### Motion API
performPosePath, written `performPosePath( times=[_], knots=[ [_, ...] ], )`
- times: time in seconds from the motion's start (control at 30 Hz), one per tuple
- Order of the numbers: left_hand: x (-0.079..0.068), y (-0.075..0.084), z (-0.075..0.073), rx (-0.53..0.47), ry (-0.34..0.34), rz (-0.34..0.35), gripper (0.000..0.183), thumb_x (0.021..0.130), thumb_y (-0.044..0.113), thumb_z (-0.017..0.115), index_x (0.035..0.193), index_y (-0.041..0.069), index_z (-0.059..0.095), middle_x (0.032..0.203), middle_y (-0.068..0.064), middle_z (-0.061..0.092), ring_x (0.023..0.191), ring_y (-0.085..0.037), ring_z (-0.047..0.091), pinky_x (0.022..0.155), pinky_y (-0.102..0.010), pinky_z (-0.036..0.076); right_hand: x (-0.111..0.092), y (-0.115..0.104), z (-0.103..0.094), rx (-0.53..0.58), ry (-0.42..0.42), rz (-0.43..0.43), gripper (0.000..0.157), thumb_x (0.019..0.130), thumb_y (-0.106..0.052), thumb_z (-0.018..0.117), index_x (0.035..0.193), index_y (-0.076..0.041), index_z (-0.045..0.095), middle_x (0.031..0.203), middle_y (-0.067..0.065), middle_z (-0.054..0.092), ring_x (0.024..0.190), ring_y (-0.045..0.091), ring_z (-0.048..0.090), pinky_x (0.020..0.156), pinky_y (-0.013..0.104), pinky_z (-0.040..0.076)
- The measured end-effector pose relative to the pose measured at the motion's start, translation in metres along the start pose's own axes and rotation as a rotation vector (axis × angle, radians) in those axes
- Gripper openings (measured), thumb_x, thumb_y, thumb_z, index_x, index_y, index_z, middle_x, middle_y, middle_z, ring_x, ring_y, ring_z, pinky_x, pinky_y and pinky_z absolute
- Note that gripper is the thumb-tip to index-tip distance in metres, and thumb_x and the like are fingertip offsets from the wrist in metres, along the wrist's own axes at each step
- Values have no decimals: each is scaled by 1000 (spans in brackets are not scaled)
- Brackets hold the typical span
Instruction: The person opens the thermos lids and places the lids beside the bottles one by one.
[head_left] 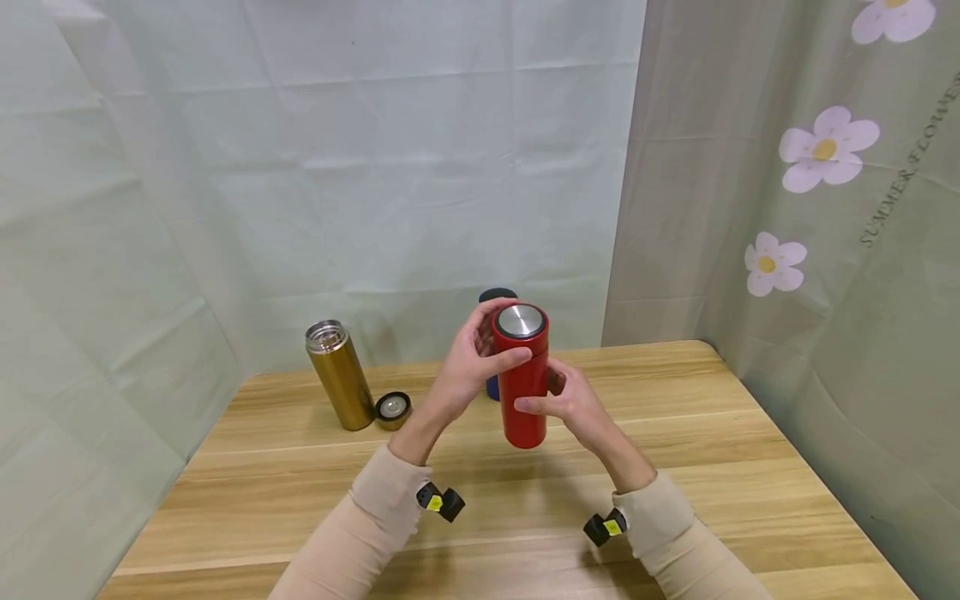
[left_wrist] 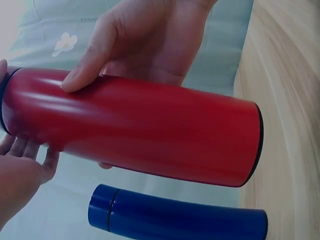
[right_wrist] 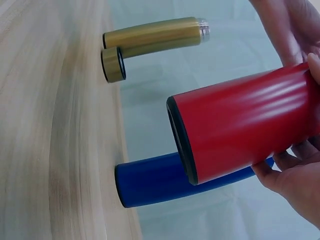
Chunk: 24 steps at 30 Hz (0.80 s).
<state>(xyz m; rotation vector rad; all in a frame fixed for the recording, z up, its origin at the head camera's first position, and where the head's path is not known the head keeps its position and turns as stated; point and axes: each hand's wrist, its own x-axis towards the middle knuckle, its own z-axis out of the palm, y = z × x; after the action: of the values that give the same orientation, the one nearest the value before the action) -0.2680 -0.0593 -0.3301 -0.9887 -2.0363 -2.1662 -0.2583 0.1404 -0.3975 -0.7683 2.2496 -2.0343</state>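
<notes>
A red thermos [head_left: 525,404] is held upright off the table by both hands. My left hand [head_left: 465,362] grips it round the top, by the lid with its silver disc [head_left: 521,320], thumb across the front. Lower down, my right hand [head_left: 573,404] holds the red body, thumb on the near side. In the right wrist view the dark base [right_wrist: 181,140] of the red thermos shows. Behind it a blue thermos [left_wrist: 185,215] stands on the table, mostly hidden in the head view. Whether the red lid is loosened cannot be seen.
On the left of the wooden table [head_left: 300,500] stands a gold thermos [head_left: 343,379] with its mouth uncovered. Its gold lid [head_left: 393,410] lies beside it, inner side up. Pale curtains [head_left: 450,167] hang behind and at both sides.
</notes>
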Motion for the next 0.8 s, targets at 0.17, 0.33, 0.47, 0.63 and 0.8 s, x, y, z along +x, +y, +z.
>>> performPosePath(
  times=[0.17, 0.33, 0.47, 0.63, 0.8],
  knots=[
    [0, 1, -4, 11, -86, -15, 88, 91, 44, 80, 160, 14, 36, 143, -12, 55, 129, -29, 55, 109, -41, 48, -1, -1, 0, 1, -2, 0, 53, 89, -26, 76, 138, -13, 62, 127, 9, 68, 115, 34, 61, 98, 49, 52],
    [0, 1, -7, 10, -146, -27, 77, 96, 44, 72, 161, 20, 37, 142, -12, 57, 128, -29, 56, 108, -46, 49, -1, -2, 1, 11, -10, -16, 50, 89, -23, 76, 135, -10, 64, 123, 10, 70, 112, 34, 63, 96, 50, 52],
    [0, 0, -7, -3, -145, -23, 73, 96, 42, 72, 159, 21, 41, 140, -12, 60, 126, -30, 58, 107, -47, 50, -1, -3, 1, 13, -10, -22, 48, 88, -21, 76, 133, -10, 65, 122, 10, 70, 111, 34, 63, 95, 51, 52],
    [1, 0, -4, -20, -95, -17, 71, 94, 37, 77, 155, 20, 45, 138, -12, 60, 124, -30, 59, 106, -44, 51, -1, -1, 1, 6, -10, -21, 48, 89, -22, 76, 134, -11, 64, 124, 9, 69, 113, 34, 62, 96, 50, 52],
    [1, 0, 0, -25, -25, -13, 74, 89, 37, 83, 151, 17, 46, 138, -10, 60, 126, -29, 58, 109, -41, 49, 0, 1, 1, -10, 2, -14, 49, 90, -23, 76, 136, -12, 63, 127, 9, 69, 115, 32, 62, 98, 49, 52]
  ],
)
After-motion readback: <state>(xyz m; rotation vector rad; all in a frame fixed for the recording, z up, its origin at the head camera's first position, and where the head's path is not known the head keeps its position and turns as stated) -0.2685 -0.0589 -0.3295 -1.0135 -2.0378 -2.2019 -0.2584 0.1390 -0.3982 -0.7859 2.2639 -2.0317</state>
